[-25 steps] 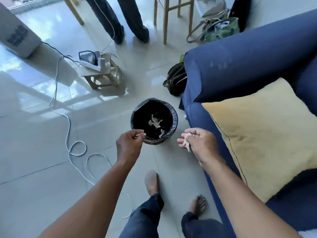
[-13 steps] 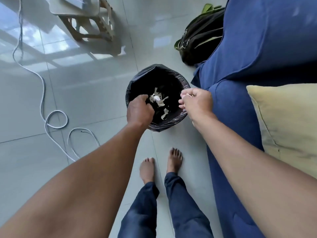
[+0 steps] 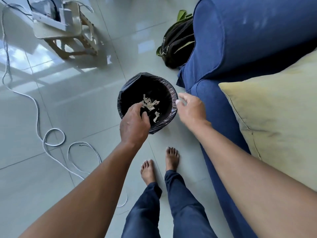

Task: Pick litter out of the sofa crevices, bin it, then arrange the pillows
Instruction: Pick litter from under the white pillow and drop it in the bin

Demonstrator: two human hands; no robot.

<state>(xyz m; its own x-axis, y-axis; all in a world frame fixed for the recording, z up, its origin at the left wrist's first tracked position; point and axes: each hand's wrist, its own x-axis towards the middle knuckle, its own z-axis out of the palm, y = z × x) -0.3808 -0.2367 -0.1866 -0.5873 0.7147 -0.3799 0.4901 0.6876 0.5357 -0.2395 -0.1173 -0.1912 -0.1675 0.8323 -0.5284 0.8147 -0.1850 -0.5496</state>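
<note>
From the head camera I look down on a small round bin lined with a crinkled black plastic bag (image 3: 172, 93), standing on the glossy pale tiled floor (image 3: 51, 103) just beside the front corner of the dark blue fabric sofa (image 3: 240, 40). Pale torn scraps of paper litter (image 3: 151, 104) lie loose at the bottom of the bin. My left hand (image 3: 134, 125) hangs over the near rim with its fingers curled loosely downward, and I see nothing pinched in them; my right hand (image 3: 192, 109) hovers just beside the far rim, fingers spread and apart, empty as far as I can tell. I judge the scraps weightless and limp, likely to cling or flutter, so any further bits call for a fingertip pinch and a release low inside the liner. The large pale yellow square cloth pillow (image 3: 274, 117) rests on the sofa seat at my right, soft and plump with a piped seam; I would take it by two opposite edges, since it should squash instead of slipping. Off to the side sit a dark bag with green trim (image 3: 178, 43) against the sofa arm, a small cream wooden stool (image 3: 72, 31), and a white cable (image 3: 51, 140) looping over the tiles.
</note>
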